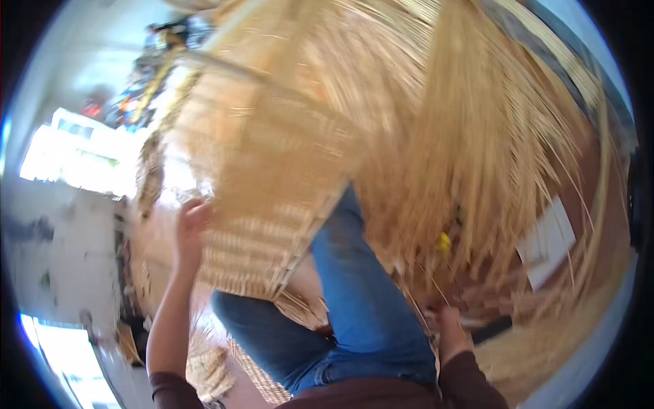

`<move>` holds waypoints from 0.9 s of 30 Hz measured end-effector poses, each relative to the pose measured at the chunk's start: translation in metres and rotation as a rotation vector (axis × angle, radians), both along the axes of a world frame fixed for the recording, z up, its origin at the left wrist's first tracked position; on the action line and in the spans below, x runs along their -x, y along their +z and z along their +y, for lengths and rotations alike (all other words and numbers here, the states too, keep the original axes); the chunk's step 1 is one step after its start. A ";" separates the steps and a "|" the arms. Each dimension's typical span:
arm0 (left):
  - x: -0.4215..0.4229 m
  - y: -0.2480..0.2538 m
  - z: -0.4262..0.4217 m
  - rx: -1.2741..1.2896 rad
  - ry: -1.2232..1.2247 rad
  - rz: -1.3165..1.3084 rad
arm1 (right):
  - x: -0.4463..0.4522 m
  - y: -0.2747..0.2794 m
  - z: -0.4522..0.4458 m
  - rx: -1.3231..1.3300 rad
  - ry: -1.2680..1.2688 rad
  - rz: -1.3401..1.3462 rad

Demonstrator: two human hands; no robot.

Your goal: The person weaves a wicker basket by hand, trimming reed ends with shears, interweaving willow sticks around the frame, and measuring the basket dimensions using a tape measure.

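A woven straw panel (279, 163) leans over my knees, its lower edge resting near my left knee. My left hand (194, 218) is at the panel's left edge with its fingers curled against it. Down to the right of my thigh is my right hand (449, 324), low near the floor. A dark, flat bar-shaped object (492, 330) lies beside it; I cannot tell whether the hand touches it. Motion smears the right fingers. Thin loose straws (436, 286) stick out close to that hand.
Long bundles of straw (470, 136) spread over the right side. A white sheet (548, 242) and a small yellow thing (444, 243) lie among them. Woven straw pieces (208, 368) sit at lower left. Mixed items (150, 75) are piled at the far left.
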State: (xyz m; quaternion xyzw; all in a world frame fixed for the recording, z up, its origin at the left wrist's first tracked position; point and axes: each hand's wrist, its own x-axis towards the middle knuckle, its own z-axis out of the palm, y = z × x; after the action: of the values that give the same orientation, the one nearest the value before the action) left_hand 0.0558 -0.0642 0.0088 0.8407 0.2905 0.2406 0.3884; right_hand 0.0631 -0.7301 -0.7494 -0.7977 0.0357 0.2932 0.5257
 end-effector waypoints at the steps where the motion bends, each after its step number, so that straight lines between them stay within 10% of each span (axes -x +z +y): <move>1: -0.018 0.018 -0.017 -0.006 0.040 0.051 | -0.010 0.047 0.010 0.425 0.365 -0.068; 2: -0.021 0.021 -0.013 0.031 0.065 0.043 | 0.006 0.010 0.009 0.158 -0.126 0.130; 3: -0.022 0.021 -0.008 0.076 0.079 0.036 | -0.018 0.081 0.032 0.569 0.205 0.124; 5: -0.034 0.013 -0.013 0.061 0.082 0.020 | -0.035 0.084 0.021 0.572 0.190 0.399; 7: -0.033 0.012 -0.012 0.062 0.062 0.074 | -0.049 0.149 0.047 -0.253 -0.824 0.748; 27: -0.105 0.013 -0.025 -0.517 0.126 0.523 | -0.179 0.506 0.166 -0.217 -0.008 0.719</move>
State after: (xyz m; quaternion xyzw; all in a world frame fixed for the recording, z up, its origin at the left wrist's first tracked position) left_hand 0.1604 -0.0895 0.0221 0.9246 0.3605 0.1068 0.0603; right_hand 0.2421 -0.5638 -0.2433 -0.5835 0.1899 0.5544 0.5622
